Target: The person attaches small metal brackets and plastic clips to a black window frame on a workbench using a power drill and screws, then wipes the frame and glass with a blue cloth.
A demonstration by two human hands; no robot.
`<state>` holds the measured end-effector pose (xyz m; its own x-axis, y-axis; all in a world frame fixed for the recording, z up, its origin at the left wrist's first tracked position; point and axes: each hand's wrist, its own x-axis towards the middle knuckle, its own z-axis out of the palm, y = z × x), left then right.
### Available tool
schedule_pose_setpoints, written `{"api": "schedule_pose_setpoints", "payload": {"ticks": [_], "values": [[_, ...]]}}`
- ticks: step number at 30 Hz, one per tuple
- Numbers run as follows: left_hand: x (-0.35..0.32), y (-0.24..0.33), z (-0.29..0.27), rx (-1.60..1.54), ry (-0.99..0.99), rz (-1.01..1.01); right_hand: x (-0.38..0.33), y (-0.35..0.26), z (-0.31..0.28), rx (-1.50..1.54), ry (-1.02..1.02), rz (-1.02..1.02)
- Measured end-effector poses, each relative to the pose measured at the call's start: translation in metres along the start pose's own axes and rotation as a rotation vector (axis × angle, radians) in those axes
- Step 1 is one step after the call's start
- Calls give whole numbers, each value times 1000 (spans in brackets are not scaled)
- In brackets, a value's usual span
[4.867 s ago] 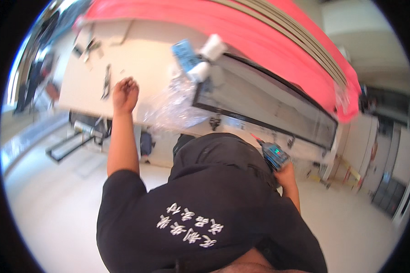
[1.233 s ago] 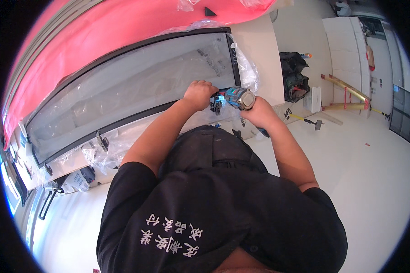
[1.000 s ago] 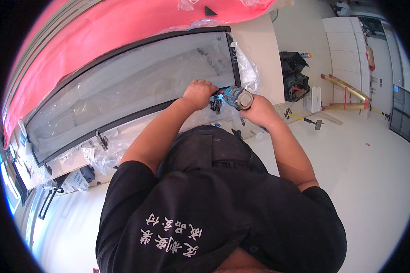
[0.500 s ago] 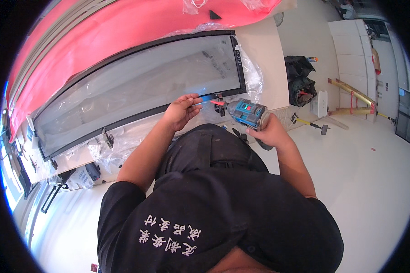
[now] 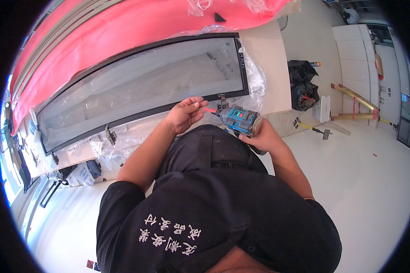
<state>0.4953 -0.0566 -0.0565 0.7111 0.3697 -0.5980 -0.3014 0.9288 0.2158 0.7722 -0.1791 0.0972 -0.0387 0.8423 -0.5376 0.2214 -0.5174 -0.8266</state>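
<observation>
My right hand grips a blue and grey cordless drill driver, with its red-tipped bit pointing left. Close to that tip is my left hand, palm partly up, thumb and fingers pinched together; anything small between them is too tiny to make out. Just beyond both hands lies a long glass door panel in a black frame. Metal hinges sit along its near edge: one hinge beside the driver, another hinge farther left.
Clear plastic wrap lies under the panel on a pale worktop. Pink sheeting covers the far side. On the floor to the right are a black bag, a white bin and a yellow-handled tool.
The driver has moved left and slightly down, bringing its bit to my left fingertips and away from the right hinge. My left hand has shifted only a little.
</observation>
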Motion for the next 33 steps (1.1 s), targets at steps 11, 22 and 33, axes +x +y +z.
{"api": "schedule_pose_setpoints", "payload": {"ticks": [11,22,33], "values": [[10,-11,17,-82,29,-4,-3,0,7,-108,31,23],[21,-17,27,-171,1,5,-4,2,4,-98,69,20],[23,-14,50,-217,-55,68,-6,32,12,81,213,-26]]}}
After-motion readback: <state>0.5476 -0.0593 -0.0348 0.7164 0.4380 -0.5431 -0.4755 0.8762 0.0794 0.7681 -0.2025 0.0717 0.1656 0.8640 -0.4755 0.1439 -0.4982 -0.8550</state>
